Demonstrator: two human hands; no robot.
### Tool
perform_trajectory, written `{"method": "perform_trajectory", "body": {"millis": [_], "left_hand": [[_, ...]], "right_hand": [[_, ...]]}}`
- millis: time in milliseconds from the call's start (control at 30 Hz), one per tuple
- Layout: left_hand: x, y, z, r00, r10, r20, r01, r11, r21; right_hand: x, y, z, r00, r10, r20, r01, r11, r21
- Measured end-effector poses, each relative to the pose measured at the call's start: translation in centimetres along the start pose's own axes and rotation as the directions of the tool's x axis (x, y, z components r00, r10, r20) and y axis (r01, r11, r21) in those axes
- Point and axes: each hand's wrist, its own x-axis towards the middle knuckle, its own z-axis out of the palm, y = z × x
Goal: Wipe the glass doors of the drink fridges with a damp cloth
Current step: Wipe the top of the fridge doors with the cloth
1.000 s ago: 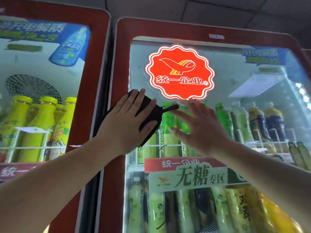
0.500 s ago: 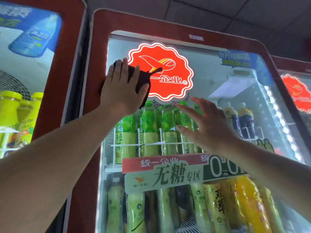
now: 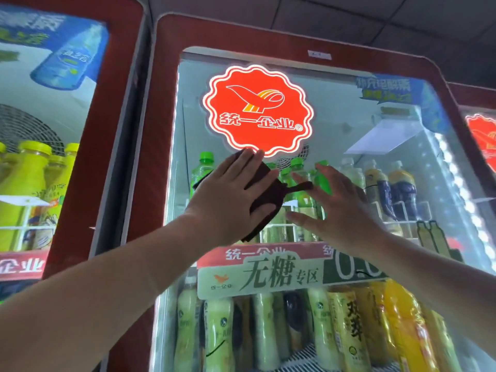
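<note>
while the left hand (image 3: pixel 228 194), fingers straight and flat, presses the dark brown cloth (image 3: pixel 268 201) against the glass door (image 3: pixel 338 124) of the middle fridge just below the red scalloped logo (image 3: pixel 257 111), the right hand (image 3: pixel 342 210) is raised just beside the cloth, fingers spread and holding nothing, in front of green-capped bottles (image 3: pixel 204 167)

This is a shop's chilled-drinks corner. Three red-framed display fridges stand side by side: the middle fridge (image 3: pixel 161 124), the left fridge (image 3: pixel 110 124) and the right fridge (image 3: pixel 473 99) (only its edge shows). Behind the glass (image 3: pixel 349 135), green bottles (image 3: pixel 204 170) and yellow bottles (image 3: pixel 29 181) stand in rows on wire racks (image 3: pixel 402 209). A lit brand sign (image 3: pixel 257 111), a printed shelf banner (image 3: pixel 268 276) and a bottle poster (image 3: pixel 67 57) advertise the drinks.
</note>
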Motion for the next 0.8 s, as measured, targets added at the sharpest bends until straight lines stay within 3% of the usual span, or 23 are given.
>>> {"method": "perform_trajectory", "body": {"millis": [233, 400, 533, 667, 800], "left_hand": [[6.6, -0.9, -1.5, 0.984, -0.149, 0.099, 0.133, 0.979, 0.156], [12.0, -0.8, -1.9, 0.949, -0.31, 0.061, 0.302, 0.947, 0.113], [12.5, 0.9, -0.8, 0.907, -0.422, -0.006, 0.422, 0.907, 0.01], [11.2, 3.3, -0.3, 0.901, -0.429, -0.061, 0.43, 0.903, -0.009], [8.9, 6.6, 0.5, 0.936, -0.349, -0.038, 0.35, 0.937, 0.011]], "right_hand": [[-0.3, 1.7, -1.4, 0.993, -0.118, 0.003, 0.118, 0.989, -0.091], [0.0, 5.2, -2.6, 0.983, -0.15, -0.102, 0.139, 0.985, -0.102], [0.1, 8.2, -3.0, 0.989, -0.109, -0.101, 0.098, 0.99, -0.101], [0.7, 10.1, -2.8, 0.995, -0.071, -0.074, 0.063, 0.993, -0.1], [0.9, 10.6, -2.9, 0.999, -0.03, -0.014, 0.029, 0.997, -0.068]]}}
